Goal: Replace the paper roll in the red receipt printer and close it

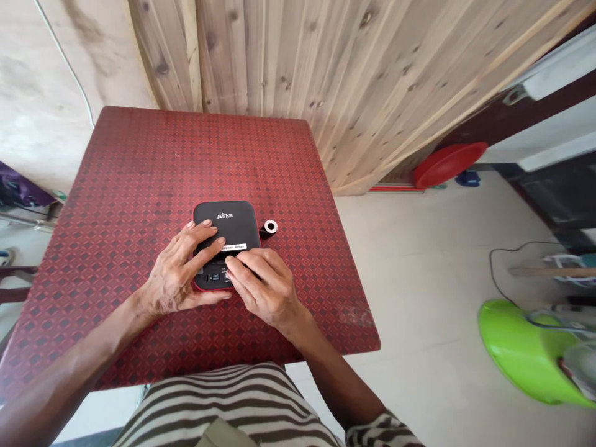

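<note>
A flat, black, square device (pixel 226 223) with rounded corners and a red rim lies on the table. It bears white lettering at the far end, a white label strip and a recess with small markings at the near end. My left hand (pixel 179 273) holds it from the left, fingers spread over its top and thumb along its near edge. My right hand (pixel 265 285) is closed in a pinch at the recess; what the fingertips hold, if anything, is hidden. Just right of the device is a small dark cylinder (pixel 269 228) with a white ring-shaped end.
The table (pixel 195 161) has a red patterned top and stands against a wooden plank wall (pixel 288 62). Right of it on the floor are a green plastic object (pixel 516 354) with a cable nearby and a red basin (pixel 447 164). A purple item (pixel 21 186) is at far left.
</note>
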{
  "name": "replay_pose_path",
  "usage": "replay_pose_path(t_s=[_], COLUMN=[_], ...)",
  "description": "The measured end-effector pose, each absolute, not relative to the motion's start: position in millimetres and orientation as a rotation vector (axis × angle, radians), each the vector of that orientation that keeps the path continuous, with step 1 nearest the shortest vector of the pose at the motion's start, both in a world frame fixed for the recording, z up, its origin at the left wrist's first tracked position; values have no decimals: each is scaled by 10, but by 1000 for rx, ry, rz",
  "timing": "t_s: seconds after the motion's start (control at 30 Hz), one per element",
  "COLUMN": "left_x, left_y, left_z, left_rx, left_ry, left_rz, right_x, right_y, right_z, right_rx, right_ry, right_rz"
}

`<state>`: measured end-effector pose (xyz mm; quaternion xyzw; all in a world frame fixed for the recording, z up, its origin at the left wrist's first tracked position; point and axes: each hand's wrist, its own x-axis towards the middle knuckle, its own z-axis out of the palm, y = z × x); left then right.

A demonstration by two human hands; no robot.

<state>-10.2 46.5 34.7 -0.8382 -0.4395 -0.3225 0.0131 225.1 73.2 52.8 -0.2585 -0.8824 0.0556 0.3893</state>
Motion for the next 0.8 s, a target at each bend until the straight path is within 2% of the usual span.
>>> replay_pose_path(t_s=[0.17, 0.43, 0.6, 0.8], left_x=[-78, -90, -92, -82], left_y=[410, 4, -29, 2], left_z=[354, 145, -41, -42], left_rx=[-2640, -2316, -2288, -2305], left_ry=[-1421, -1589, -1526, -1524], left_rz=[-980, -1195, -1207, -1242], right_x=[2422, 2666, 2588, 2575], right_y=[642, 440, 504, 512], right_z=[459, -98, -183, -186], right_rx=[-815, -1217, -1290, -1316], right_ry=[-1973, -1929, -2027, -2024], right_rz=[240, 572, 528, 529])
